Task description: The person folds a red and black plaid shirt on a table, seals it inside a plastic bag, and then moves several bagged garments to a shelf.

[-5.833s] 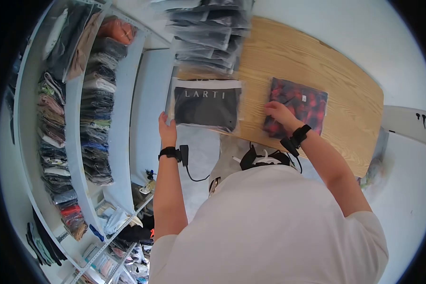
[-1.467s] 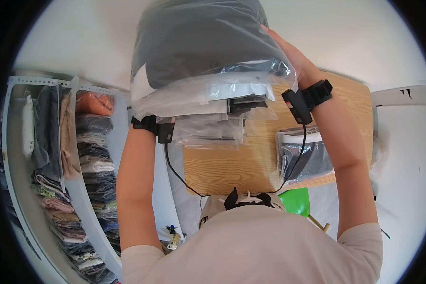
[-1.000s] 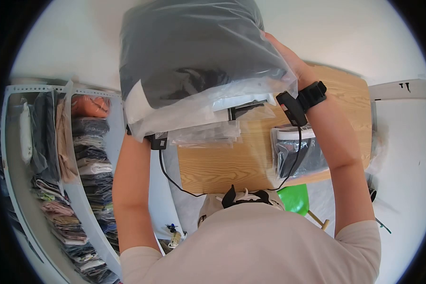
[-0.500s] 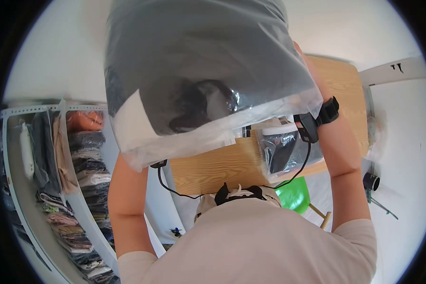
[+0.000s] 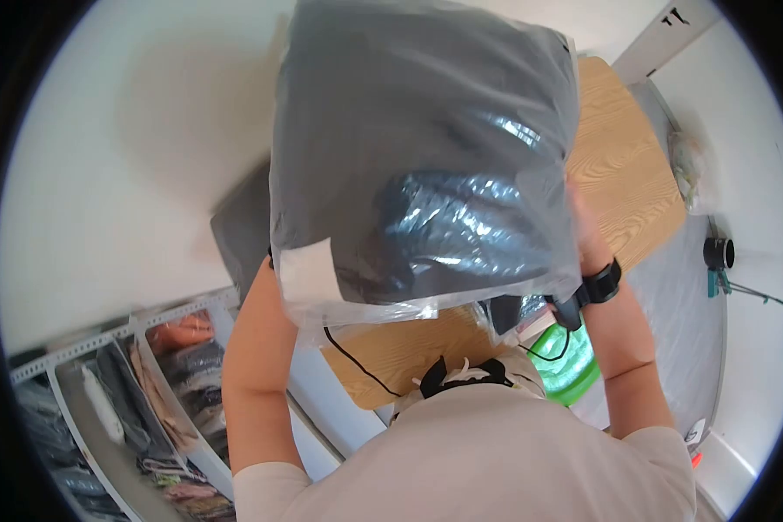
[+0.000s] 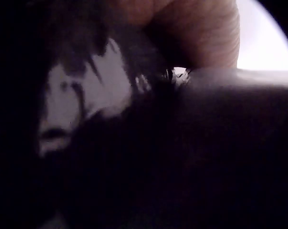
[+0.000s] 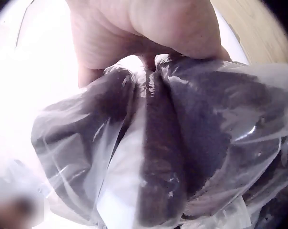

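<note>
A large clear bag holding a folded dark grey garment [image 5: 426, 157] fills the upper middle of the head view, lifted in front of my chest. It has a white patch [image 5: 311, 271] at its near left corner. My right hand [image 7: 148, 28] grips its side in the right wrist view, fingers pinching in the plastic between dark folded layers. My left hand [image 6: 201, 38] holds the opposite side in the dim left wrist view. In the head view the bag hides that hand, and the right hand [image 5: 588, 235] shows only partly at the edge.
Beneath the bag is a wooden table [image 5: 626, 165] with another plastic-wrapped pack [image 5: 506, 315] near its front edge. A shelf rack [image 5: 130, 324] of bagged clothes stands at lower left. A green seat [image 5: 565, 364] is under the table edge; a black cylinder [image 5: 719, 253] stands at right.
Earlier, my right hand was on a plaid shirt pack and my left beside a lettered pack. Later both hands held the grey bag, which now fills more of the view; the view has turned.
</note>
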`<state>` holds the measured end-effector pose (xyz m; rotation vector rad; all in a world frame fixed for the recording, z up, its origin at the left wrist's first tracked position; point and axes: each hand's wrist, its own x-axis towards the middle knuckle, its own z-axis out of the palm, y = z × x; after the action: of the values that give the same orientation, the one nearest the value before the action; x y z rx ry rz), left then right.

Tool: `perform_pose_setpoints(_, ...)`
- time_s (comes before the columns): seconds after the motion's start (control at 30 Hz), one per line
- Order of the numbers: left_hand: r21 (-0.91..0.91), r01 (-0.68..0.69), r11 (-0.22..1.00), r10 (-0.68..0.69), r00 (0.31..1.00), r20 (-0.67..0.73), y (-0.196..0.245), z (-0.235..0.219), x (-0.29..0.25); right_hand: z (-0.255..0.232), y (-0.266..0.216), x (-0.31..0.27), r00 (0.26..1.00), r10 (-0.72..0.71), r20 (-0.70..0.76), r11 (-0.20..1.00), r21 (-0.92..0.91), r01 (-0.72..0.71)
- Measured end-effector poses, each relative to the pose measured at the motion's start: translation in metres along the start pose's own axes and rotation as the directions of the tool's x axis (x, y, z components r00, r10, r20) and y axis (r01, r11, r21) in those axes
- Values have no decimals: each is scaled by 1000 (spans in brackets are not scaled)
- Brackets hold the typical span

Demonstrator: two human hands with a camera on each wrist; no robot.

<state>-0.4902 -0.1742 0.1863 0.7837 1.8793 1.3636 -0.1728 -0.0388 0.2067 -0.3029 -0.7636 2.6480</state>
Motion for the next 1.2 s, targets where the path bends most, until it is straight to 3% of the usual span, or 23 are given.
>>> perform_pose_setpoints(0.03, -6, 6, 1000, -6, 1000, 24, -1, 4, 4, -2, -1, -4, 1000, -16, -13, 1000, 1, 16)
perform_pose_setpoints(0.1, -1, 20, 1000, -20, 997, 75, 0, 26, 31, -4, 4, -6, 966, -127, -227, 981, -173, 88)
perform_pose_setpoints(0.17, 45, 30, 999, -36, 990, 134, 2, 49, 48, -14, 15, -6, 938, -166, -304, 983, -125, 134)
perform_pose_setpoints(0.3, 88, 98, 991, -115, 969, 218, -18, 71, 60, -59, 48, -14, 913, -113, -392, 994, -48, 103)
perform_pose_setpoints(0.37, 77, 146, 986, -160, 958, 239, -38, 82, 79, -77, 70, -13, 835, -239, -496, 970, -84, 227)
perform_pose_setpoints(0.43, 76, 219, 973, -232, 940, 252, -64, 94, 105, -94, 86, -14, 834, -210, -510, 975, -50, 215)
perform_pose_setpoints(0.53, 124, 343, 931, -364, 891, 271, -105, 120, 151, -110, 105, -5, 764, -115, -635, 969, 97, 226)
perform_pose_setpoints(0.57, 137, 376, 916, -400, 874, 275, -116, 120, 157, -113, 110, 1, 755, -93, -649, 968, 119, 222)
perform_pose_setpoints(0.63, 142, 413, 900, -436, 853, 286, -127, 120, 176, -115, 113, 18, 719, -238, -653, 960, -48, 274)
perform_pose_setpoints(0.7, 136, 446, 885, -466, 833, 299, -134, 119, 175, -106, 110, 27, 679, -222, -700, 973, -114, 201)
perform_pose_setpoints(0.77, 123, 478, 870, -492, 818, 300, -137, 111, 179, -105, 110, 31, 681, -230, -695, 973, -147, 179)
perform_pose_setpoints(0.8, 116, 490, 864, -501, 813, 297, -132, 73, 157, -106, 110, 31, 685, -228, -692, 974, -146, 176)
perform_pose_setpoints(0.93, 82, 528, 845, -528, 804, 271, -125, 48, 151, -113, 116, 36, 704, -249, -666, 967, -209, 145)
perform_pose_setpoints(1.0, 53, 540, 840, -534, 805, 260, -119, 38, 155, -117, 117, 37, 707, -282, -649, 956, -255, 147)
perform_pose_setpoints(1.17, -123, 559, 820, -543, 828, 141, -80, 29, 136, -121, 124, 42, 714, -262, -650, 964, -148, 220)
perform_pose_setpoints(1.2, -86, 488, 868, -482, 872, 87, -71, 34, 131, -123, 129, 44, 724, -262, -638, 965, -155, 213)
